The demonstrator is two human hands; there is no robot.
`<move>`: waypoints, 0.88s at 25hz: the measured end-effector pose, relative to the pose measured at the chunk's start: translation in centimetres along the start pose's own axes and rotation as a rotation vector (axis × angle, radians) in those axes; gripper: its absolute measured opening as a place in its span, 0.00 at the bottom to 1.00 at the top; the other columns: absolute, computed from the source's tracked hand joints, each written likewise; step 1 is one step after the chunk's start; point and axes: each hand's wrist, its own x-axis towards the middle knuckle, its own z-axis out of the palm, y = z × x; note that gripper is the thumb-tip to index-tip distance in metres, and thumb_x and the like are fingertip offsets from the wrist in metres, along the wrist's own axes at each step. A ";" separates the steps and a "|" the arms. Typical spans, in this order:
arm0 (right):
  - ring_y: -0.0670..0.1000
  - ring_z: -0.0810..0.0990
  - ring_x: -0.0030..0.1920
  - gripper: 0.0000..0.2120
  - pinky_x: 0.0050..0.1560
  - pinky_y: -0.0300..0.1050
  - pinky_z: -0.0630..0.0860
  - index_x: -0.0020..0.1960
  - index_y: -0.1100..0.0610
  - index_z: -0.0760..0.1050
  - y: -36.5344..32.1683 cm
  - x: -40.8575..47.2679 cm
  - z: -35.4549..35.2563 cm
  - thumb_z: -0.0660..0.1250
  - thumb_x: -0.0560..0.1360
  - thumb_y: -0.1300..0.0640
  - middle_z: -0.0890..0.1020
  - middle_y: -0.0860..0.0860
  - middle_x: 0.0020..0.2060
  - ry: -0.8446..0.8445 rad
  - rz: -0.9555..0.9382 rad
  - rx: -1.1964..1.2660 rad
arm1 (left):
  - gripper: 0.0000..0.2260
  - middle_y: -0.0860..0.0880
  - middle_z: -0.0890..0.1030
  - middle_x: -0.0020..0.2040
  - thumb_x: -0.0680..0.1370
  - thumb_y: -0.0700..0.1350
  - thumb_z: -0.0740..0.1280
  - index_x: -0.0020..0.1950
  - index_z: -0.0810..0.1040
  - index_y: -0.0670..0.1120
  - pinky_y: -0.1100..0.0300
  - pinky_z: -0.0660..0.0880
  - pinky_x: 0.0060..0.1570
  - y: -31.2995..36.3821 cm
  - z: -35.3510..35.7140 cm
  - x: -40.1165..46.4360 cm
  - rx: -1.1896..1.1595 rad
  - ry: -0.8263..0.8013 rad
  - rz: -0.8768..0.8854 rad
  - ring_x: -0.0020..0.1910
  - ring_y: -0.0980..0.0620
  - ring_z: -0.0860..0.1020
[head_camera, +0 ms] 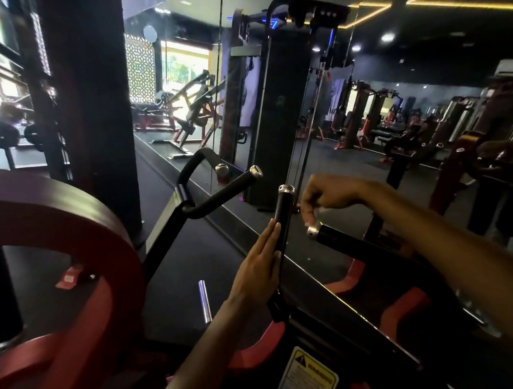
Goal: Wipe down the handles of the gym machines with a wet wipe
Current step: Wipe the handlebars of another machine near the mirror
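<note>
A person's left hand (260,270) lies flat, fingers straight, against the left side of an upright black foam-covered handle with a chrome end cap (284,220). Its long axis runs nearly vertical, the cap above the fingertips. The right hand (327,197) hangs just to the right, fingers curled downward over the chrome end of a second black handle (355,238), which angles down and right. Something pale shows between those fingers; whether it is a wet wipe cannot be told. The right hand is nearer the angled handle, the left nearer the upright one. A curved black handlebar (218,194) stands apart, farther left.
</note>
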 end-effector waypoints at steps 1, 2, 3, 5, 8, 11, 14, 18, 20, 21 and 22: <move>0.49 0.77 0.55 0.17 0.61 0.47 0.71 0.40 0.53 0.76 -0.2 0.3 0.8 0.57 0.74 0.72 0.80 0.53 0.49 0.022 -0.004 -0.026 | 0.24 0.54 0.51 0.76 0.80 0.45 0.54 0.76 0.53 0.48 0.67 0.67 0.60 0.1 0.0 0.0 -0.004 -0.001 -0.005 0.71 0.49 0.65; 0.50 0.77 0.54 0.16 0.60 0.48 0.72 0.41 0.53 0.75 -0.4 0.5 1.3 0.58 0.74 0.71 0.80 0.54 0.50 0.037 -0.004 -0.047 | 0.24 0.54 0.50 0.76 0.81 0.44 0.55 0.76 0.52 0.48 0.68 0.67 0.60 0.2 0.0 0.0 -0.008 -0.010 -0.014 0.71 0.49 0.65; 0.50 0.76 0.54 0.14 0.60 0.47 0.72 0.43 0.55 0.76 -0.5 0.5 1.6 0.58 0.74 0.71 0.79 0.55 0.50 0.049 0.002 -0.058 | 0.24 0.54 0.49 0.76 0.81 0.43 0.55 0.76 0.52 0.48 0.69 0.66 0.59 0.3 -0.1 0.0 -0.004 -0.028 -0.027 0.71 0.49 0.65; 0.49 0.76 0.53 0.11 0.55 0.42 0.72 0.47 0.60 0.77 -0.1 0.0 1.4 0.58 0.75 0.71 0.78 0.53 0.48 0.119 0.003 -0.037 | 0.24 0.53 0.50 0.77 0.81 0.43 0.56 0.76 0.53 0.49 0.68 0.66 0.60 0.4 -0.4 0.3 0.030 -0.046 -0.052 0.71 0.50 0.64; 0.47 0.77 0.47 0.08 0.43 0.30 0.69 0.48 0.62 0.79 1.6 -0.3 1.1 0.63 0.74 0.69 0.79 0.51 0.44 0.436 0.030 0.018 | 0.23 0.50 0.55 0.77 0.81 0.44 0.56 0.76 0.57 0.47 0.60 0.65 0.67 0.6 -0.8 1.7 0.017 0.023 -0.063 0.73 0.52 0.61; 0.49 0.77 0.48 0.09 0.40 0.28 0.67 0.52 0.64 0.79 3.3 1.2 1.1 0.65 0.74 0.68 0.80 0.57 0.49 0.745 0.030 0.097 | 0.23 0.49 0.55 0.77 0.81 0.43 0.56 0.77 0.55 0.47 0.60 0.63 0.67 1.0 -0.9 3.8 0.041 0.017 -0.063 0.73 0.51 0.61; 0.50 0.77 0.51 0.09 0.42 0.28 0.68 0.54 0.63 0.79 4.2 3.7 0.7 0.66 0.74 0.66 0.80 0.57 0.52 0.805 -0.101 0.160 | 0.24 0.49 0.55 0.77 0.81 0.43 0.57 0.77 0.55 0.46 0.59 0.64 0.69 1.6 -0.4 6.0 0.117 0.025 -0.031 0.73 0.51 0.61; 0.47 0.77 0.50 0.10 0.47 0.22 0.69 0.53 0.63 0.80 4.7 6.4 1.2 0.69 0.73 0.64 0.81 0.57 0.51 0.611 -0.363 0.067 | 0.25 0.50 0.58 0.76 0.81 0.42 0.58 0.77 0.55 0.48 0.70 0.61 0.63 1.8 0.6 7.3 0.164 0.080 -0.082 0.71 0.54 0.63; 0.46 0.78 0.50 0.10 0.49 0.20 0.67 0.53 0.62 0.80 5.6 7.0 0.9 0.69 0.72 0.64 0.81 0.57 0.51 0.565 -0.462 0.043 | 0.25 0.52 0.58 0.76 0.81 0.43 0.56 0.77 0.53 0.51 0.76 0.60 0.60 1.8 1.4 7.2 0.160 0.105 -0.090 0.70 0.57 0.63; 0.44 0.77 0.50 0.10 0.50 0.21 0.67 0.53 0.62 0.80 6.3 7.1 0.8 0.69 0.72 0.65 0.82 0.56 0.51 0.568 -0.507 0.054 | 0.25 0.53 0.57 0.76 0.81 0.43 0.56 0.76 0.51 0.54 0.78 0.59 0.60 1.8 1.9 7.1 0.150 0.126 -0.106 0.70 0.59 0.62; 0.42 0.76 0.49 0.10 0.50 0.21 0.67 0.53 0.61 0.80 7.0 7.0 0.8 0.69 0.72 0.65 0.82 0.56 0.52 0.580 -0.550 0.071 | 0.25 0.55 0.55 0.76 0.82 0.44 0.55 0.75 0.49 0.56 0.80 0.58 0.60 1.8 2.4 6.9 0.143 0.152 -0.126 0.70 0.61 0.60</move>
